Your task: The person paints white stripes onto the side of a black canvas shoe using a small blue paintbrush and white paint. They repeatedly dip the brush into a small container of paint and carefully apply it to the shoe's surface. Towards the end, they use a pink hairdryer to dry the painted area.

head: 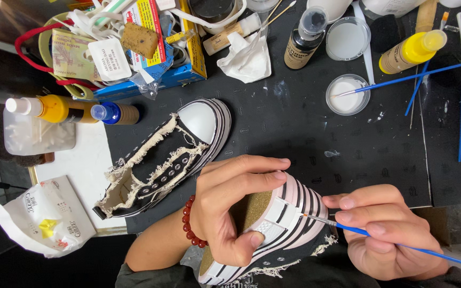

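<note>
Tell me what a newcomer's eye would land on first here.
First, the striped sneaker at bottom centre, gripped sole-up by the left hand while the right hand touches a fine blue brush to its side. Next, its frayed black twin lying on the dark mat, with paint bottles along the top edge.

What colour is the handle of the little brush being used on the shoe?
Blue, seen clearly in the head view: the brush in the right hand touches the striped sneaker.

head cam: my only view | looks steeply down, close over my left hand and right hand | black work mat stretches beyond them
</note>
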### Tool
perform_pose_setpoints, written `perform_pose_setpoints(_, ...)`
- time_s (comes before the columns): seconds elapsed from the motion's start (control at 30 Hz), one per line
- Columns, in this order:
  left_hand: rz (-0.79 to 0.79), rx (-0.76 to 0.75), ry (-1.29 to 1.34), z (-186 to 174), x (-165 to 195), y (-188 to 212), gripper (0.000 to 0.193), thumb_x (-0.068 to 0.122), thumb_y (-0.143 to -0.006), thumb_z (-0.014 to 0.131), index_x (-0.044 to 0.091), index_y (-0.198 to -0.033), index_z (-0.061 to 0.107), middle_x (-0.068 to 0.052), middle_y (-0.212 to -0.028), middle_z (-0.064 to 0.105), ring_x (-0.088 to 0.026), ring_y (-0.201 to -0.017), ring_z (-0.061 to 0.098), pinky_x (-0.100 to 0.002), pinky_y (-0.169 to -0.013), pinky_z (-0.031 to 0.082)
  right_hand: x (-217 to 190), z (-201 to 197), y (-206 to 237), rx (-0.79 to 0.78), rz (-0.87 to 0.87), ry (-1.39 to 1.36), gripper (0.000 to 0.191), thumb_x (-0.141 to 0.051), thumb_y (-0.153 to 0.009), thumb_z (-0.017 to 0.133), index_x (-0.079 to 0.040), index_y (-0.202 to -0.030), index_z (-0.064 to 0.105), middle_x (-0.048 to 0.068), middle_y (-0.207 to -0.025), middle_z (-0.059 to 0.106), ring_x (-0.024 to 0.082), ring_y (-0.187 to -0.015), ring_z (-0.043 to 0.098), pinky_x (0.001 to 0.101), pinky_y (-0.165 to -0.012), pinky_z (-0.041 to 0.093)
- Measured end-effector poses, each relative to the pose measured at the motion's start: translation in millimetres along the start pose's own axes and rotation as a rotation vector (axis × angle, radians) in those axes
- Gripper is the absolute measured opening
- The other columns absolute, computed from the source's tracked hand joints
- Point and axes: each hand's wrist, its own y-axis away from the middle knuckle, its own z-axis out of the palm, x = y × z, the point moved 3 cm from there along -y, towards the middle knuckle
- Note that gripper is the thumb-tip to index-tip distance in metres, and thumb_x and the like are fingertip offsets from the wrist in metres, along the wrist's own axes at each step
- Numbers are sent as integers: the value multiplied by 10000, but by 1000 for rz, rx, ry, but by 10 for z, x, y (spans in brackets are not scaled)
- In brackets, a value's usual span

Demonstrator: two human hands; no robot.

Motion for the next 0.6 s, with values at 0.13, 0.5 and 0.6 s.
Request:
perform_pose_setpoints(0.13, -4, -4, -3, -5, 10, 3, 565, 358, -821, 607, -64, -1189, 683, -257, -1244, 706, -297, -939, 801, -317, -809, 661, 11, -2, 54, 71, 50, -79, 131, -101, -1050, 487, 8, -1114, 522, 242, -881, 694, 302, -897, 703, 542, -776, 665)
perform_pose_setpoints(0.5, -2, -3, -1, 3, 24, -23, 559, 373, -847, 601, -66, -1184, 681, -262, -1241, 703, -296, -932, 799, -314, -802, 658, -16, 55, 52, 156, 1, 16, 223, -221, -1070, 499, -1, -1094, 524, 216, -830, 686, 291, -801, 701, 487, -677, 660)
perform_pose_setpoints(0.6, -6, -3, 7, 5, 29, -34, 557, 370, -846, 604, -67, -1182, 679, -264, -1236, 704, -296, -926, 799, -314, -794, 655, -20, 82, 13, 176, -25, 5, 256, -250, -1077, 511, 5, -1090, 533, 204, -833, 689, 287, -801, 710, 457, -644, 657)
